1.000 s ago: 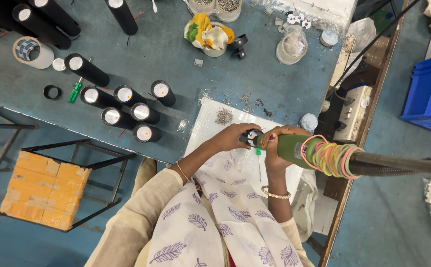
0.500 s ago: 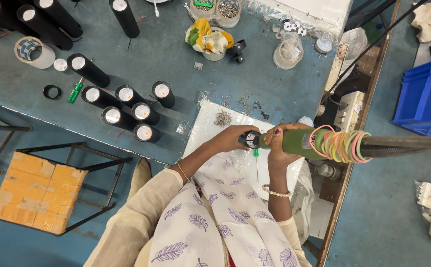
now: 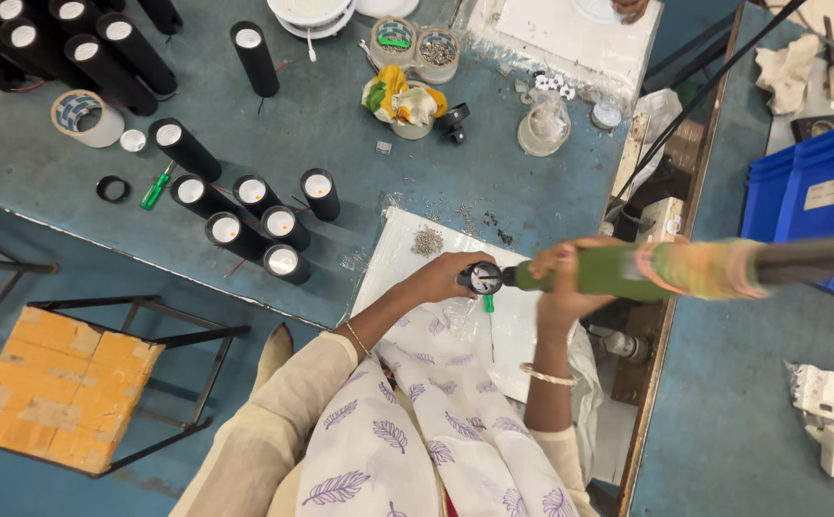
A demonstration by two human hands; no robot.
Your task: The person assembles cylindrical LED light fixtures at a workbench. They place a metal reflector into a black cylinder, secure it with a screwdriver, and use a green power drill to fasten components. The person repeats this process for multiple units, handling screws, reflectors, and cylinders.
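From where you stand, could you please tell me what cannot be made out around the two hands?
Head view only:
- Green power driver: blurred by motion; its tip is hidden behind the small black part.
- Right hand: grip on the driver smeared by blur.
- Left hand: fingertips hidden behind the part.
- Small screws: too small to count.

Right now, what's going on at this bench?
A person seated at a blue-grey worktable works on a small black cylindrical lamp. The left hand holds the lamp above a white sheet, while the right hand grips a green powered screwdriver pressed against its end. A cluster of similar black cylinders stands to the left, beside a green-handled screwdriver and a tape roll.
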